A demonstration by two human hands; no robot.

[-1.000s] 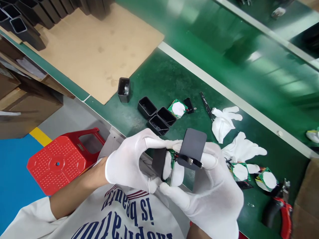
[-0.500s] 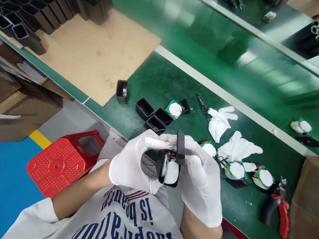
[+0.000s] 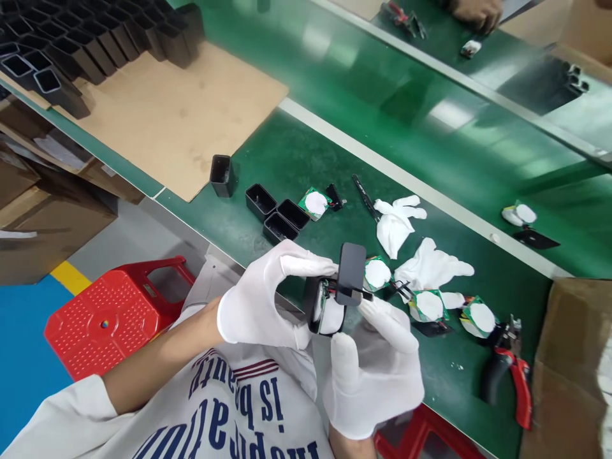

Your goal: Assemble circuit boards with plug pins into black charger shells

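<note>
Both my hands wear white gloves and meet over the near edge of the green bench. My left hand (image 3: 261, 303) grips a black housing (image 3: 315, 306) with a white and green part and red wires inside it. My right hand (image 3: 375, 376) pinches a dark flat cover (image 3: 351, 273) that is joined to the housing and stands upright beside its open mouth. Thumb and forefinger of the right hand press at the cover's lower edge.
Three open black housings (image 3: 275, 213) and a fourth (image 3: 222, 175) stand on the bench. Spare white gloves (image 3: 415, 245), several green and white parts (image 3: 428, 305), a black pen (image 3: 364, 196) and red pliers (image 3: 514, 379) lie right. A cardboard sheet (image 3: 182, 115), a red stool (image 3: 109, 315).
The flat cover has turned from broadside to nearly edge-on and back to a slanted face. My right hand has slid lower under it. The camera view has shifted, showing another person's hand far off.
</note>
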